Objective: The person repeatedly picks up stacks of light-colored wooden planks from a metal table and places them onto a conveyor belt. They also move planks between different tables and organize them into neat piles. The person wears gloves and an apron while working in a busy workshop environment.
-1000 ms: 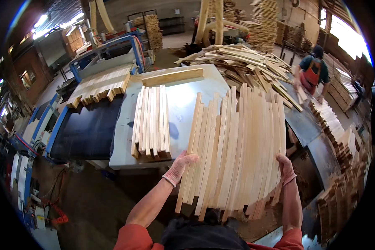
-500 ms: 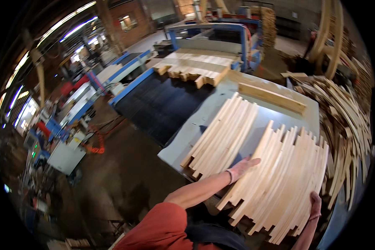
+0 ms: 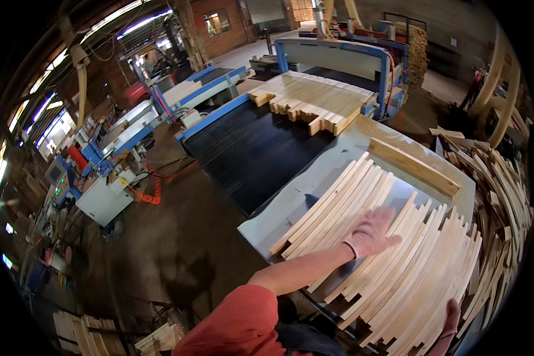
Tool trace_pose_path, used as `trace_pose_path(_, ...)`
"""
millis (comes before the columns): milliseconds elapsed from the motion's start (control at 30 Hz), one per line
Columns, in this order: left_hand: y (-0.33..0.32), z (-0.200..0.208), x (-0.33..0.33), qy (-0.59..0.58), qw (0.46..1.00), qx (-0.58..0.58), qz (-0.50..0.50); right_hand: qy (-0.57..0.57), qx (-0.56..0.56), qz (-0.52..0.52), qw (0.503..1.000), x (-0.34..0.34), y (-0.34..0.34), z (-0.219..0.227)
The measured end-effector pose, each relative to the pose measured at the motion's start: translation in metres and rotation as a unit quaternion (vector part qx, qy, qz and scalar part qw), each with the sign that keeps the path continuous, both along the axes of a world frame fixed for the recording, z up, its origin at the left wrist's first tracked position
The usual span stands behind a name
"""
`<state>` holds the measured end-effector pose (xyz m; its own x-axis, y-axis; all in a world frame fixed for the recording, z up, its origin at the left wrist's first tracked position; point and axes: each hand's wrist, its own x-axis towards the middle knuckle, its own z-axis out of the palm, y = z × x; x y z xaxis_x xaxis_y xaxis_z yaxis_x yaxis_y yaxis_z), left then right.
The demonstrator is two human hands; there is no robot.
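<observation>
My left hand (image 3: 374, 232), in a pale pinkish work glove, is open with its fingers spread. It is over the gap between two groups of long pale wooden strips, the left group (image 3: 332, 207) and the wider right group (image 3: 418, 270). At the right group's outer edge, near its close end, is my gloved right hand (image 3: 452, 314); its fingers are mostly hidden. The strips lie side by side with uneven ends on a light grey table (image 3: 256, 228).
A wooden bar (image 3: 415, 167) lies across the table's far end. To the left, a black belt (image 3: 255, 151) carries a block of strips (image 3: 314, 98) by a blue-framed machine (image 3: 332, 53). Loose offcuts (image 3: 504, 190) are heaped at right. A control cabinet (image 3: 104, 202) stands left.
My left hand has come off the right group's left edge and moved over the gap, fingers spreading. My right hand stays at the outer edge. The scene has shifted rightward in view.
</observation>
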<state>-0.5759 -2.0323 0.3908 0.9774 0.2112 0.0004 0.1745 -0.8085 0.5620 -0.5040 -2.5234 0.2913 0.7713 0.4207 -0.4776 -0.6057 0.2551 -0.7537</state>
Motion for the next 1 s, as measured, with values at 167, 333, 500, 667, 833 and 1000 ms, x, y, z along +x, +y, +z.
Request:
trace_pose_path(167, 0.12, 0.0, -0.043, 0.033, 0.948, 0.157, 0.275, 0.007, -0.012, 0.017, 1.0, -0.002, 0.005, -0.004)
trace_pose_path(333, 0.15, -0.004, -0.068, 0.186, 0.949, -0.046, 0.249, 0.012, -0.028, 0.021, 0.999, 0.0, 0.023, -0.008)
trace_pose_path(500, 0.167, -0.013, -0.078, 0.149, 0.959, -0.007, 0.242, -0.007, -0.023, 0.016, 1.0, -0.008, 0.037, -0.016)
trace_pose_path(667, 0.197, -0.041, -0.083, 0.095, 0.967, 0.064, 0.226, -0.091, -0.093, -0.036, 0.991, -0.012, 0.047, -0.014)
trace_pose_path(833, 0.199, -0.031, -0.08, 0.124, 0.96, 0.05, 0.246, -0.089, -0.135, -0.112, 0.98, -0.017, 0.053, -0.007)
trace_pose_path(1000, 0.182, -0.011, -0.076, 0.099, 0.965, 0.039, 0.241, -0.07, -0.103, -0.074, 0.989, -0.018, 0.047, -0.004)
